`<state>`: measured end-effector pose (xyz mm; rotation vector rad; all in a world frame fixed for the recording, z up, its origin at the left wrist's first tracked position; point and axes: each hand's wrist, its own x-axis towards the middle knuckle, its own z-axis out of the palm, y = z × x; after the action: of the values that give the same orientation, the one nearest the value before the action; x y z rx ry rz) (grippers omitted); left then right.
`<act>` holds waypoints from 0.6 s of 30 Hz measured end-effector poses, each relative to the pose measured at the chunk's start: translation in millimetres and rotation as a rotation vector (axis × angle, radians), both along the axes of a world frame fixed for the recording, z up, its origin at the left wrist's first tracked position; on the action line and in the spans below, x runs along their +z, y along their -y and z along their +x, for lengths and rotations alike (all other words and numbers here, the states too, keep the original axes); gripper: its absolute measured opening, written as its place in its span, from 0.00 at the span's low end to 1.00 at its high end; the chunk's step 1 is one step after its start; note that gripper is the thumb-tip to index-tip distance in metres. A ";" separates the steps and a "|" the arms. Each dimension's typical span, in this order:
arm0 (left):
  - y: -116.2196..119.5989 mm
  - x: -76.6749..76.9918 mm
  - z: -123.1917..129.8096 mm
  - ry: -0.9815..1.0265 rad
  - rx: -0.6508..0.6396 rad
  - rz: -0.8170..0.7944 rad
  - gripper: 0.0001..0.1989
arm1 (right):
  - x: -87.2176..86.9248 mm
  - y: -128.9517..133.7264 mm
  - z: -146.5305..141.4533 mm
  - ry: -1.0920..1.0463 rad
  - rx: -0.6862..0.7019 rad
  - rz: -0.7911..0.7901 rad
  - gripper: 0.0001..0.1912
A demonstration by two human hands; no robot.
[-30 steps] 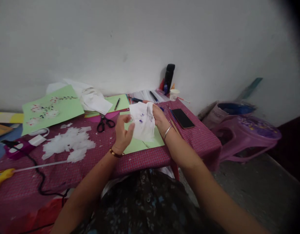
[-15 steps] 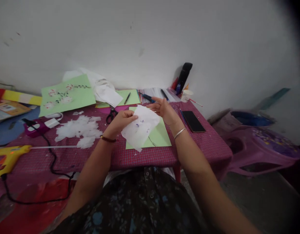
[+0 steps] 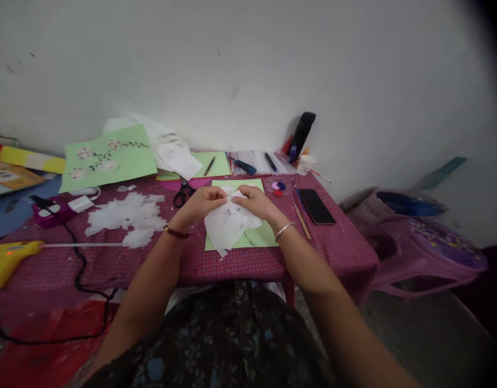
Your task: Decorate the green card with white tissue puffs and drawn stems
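- White tissue (image 3: 226,226), purple-marked, hangs over the green sheet (image 3: 268,234).
- Your left hand (image 3: 203,205) and right hand (image 3: 258,205) pinch its top edge, fingertips clamped, nearly meeting.
- Green sheet: thin dark lines (image 3: 249,239) done; remainder covered, can't tell what's left. Flowered sheet (image 3: 131,164), left of it, looks further along.
- Versus earlier: your right fingers, previously spread, now grip; tissue bunches.

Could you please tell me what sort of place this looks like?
Probably a home craft corner: scissors, a yellow glue gun and a green sheet with a flower picture lie on the table.
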<state>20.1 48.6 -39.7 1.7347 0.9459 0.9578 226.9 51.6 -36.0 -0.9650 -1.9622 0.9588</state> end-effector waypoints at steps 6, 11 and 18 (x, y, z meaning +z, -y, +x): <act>3.9 8.6 4.5 -0.055 0.379 0.130 0.19 | -0.9 -0.8 2.1 -0.046 -0.104 0.014 0.11; 4.5 10.6 0.9 -0.252 0.416 0.233 0.21 | -2.9 -3.6 1.2 0.015 -0.133 0.057 0.10; 4.4 -2.5 7.1 -0.041 0.119 -0.194 0.15 | -6.1 -6.7 0.8 -0.022 -0.159 0.092 0.11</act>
<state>27.2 44.1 -42.2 1.5544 1.1410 0.8780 227.7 58.3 -42.1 -1.0369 -1.8633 0.7805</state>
